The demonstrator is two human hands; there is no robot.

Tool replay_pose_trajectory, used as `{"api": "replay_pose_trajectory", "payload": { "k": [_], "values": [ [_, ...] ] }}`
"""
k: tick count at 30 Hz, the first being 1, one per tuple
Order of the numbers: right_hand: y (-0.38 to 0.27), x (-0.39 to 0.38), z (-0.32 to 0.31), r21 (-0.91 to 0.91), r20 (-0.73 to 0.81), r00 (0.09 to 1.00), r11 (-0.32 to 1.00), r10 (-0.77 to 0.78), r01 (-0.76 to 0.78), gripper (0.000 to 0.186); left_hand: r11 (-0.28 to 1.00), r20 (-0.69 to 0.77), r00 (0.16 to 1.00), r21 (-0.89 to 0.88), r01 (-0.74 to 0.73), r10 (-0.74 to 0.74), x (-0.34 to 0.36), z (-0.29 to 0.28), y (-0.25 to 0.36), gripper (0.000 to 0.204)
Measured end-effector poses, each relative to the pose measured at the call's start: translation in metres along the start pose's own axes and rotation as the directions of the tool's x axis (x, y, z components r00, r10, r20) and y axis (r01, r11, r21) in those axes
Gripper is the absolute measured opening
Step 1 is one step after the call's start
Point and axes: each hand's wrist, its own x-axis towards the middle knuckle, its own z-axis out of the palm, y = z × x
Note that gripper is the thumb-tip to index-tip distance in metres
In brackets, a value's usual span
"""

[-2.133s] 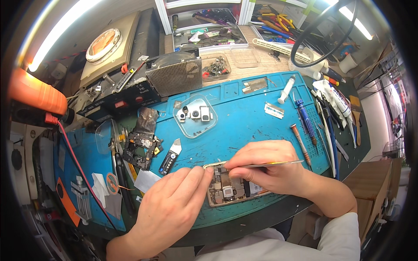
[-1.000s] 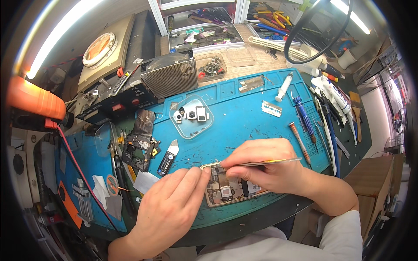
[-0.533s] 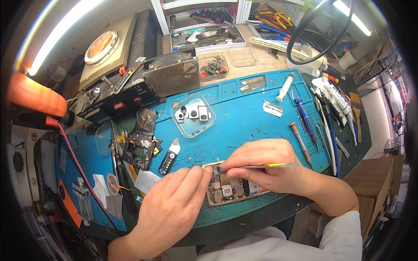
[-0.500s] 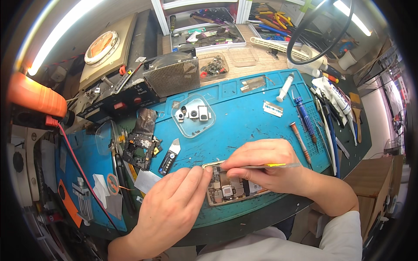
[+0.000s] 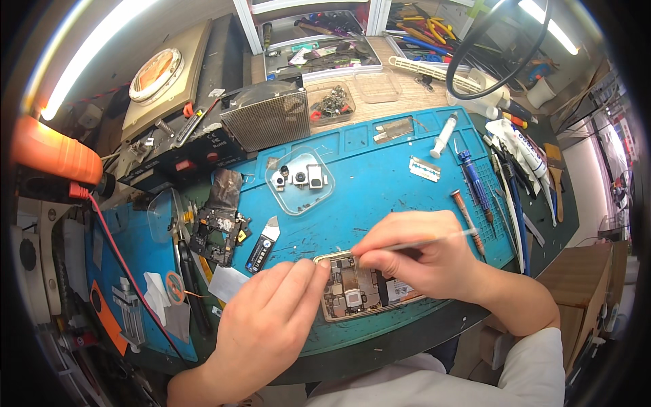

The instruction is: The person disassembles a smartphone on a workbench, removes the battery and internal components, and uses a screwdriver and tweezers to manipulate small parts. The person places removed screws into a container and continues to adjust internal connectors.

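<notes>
An opened smartphone (image 5: 352, 298) lies on the blue mat near its front edge, its circuit board and inner parts bare. The fingers of my left hand (image 5: 274, 315) are together and press on the phone's upper left corner, gripping its frame. Above the phone's far edge, my right hand (image 5: 424, 254) pinches slim metal tweezers (image 5: 444, 237). Their back end points out to the right; their tips are hidden by my fingers. Part of the phone's right side lies under my right hand.
A clear tray (image 5: 305, 203) with camera modules sits beyond the phone. Left of it are a utility blade (image 5: 264, 245) and a dark circuit board (image 5: 215, 237). A razor blade (image 5: 424, 169), syringe (image 5: 444, 136) and screwdrivers (image 5: 476, 186) lie to the right.
My right hand has shifted slightly and turned the tweezers, so their back end has risen and they now show edge-on. My left hand stays on the phone's corner.
</notes>
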Motion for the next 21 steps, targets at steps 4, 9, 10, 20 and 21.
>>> {"api": "replay_pose_trajectory", "payload": {
  "k": [4, 9, 10, 20, 21],
  "values": [
    [-0.0024, -0.0012, -0.0007, 0.007, -0.020, 0.999, 0.999, 0.048, -0.048, 0.009, 0.999, -0.012, 1.000, -0.035, 0.018, -0.018, 0.0009, -0.0001, -0.0033, 0.047],
    [-0.0026, -0.0008, -0.0009, 0.022, 0.010, 0.997, 0.997, 0.079, -0.079, 0.010, 0.987, -0.057, 0.993, -0.128, 0.100, -0.108, 0.0028, -0.0007, 0.0026, 0.046],
    [-0.0040, 0.0002, -0.0012, 0.032, 0.018, 0.996, 0.995, 0.092, -0.093, 0.010, 0.987, -0.057, 0.992, -0.126, 0.104, -0.112, 0.0023, -0.0013, 0.0026, 0.046],
    [0.0000, -0.0002, -0.0016, 0.084, 0.030, 0.987, 0.984, 0.157, -0.159, 0.015, 0.991, -0.064, 0.993, -0.104, 0.087, -0.094, 0.0039, 0.0006, 0.0029, 0.048],
    [-0.0001, 0.0001, -0.0019, 0.105, 0.031, 0.983, 0.978, 0.180, -0.183, 0.016, 0.991, -0.062, 0.994, -0.103, 0.088, -0.095, 0.0040, 0.0005, 0.0030, 0.048]
  ]
}}
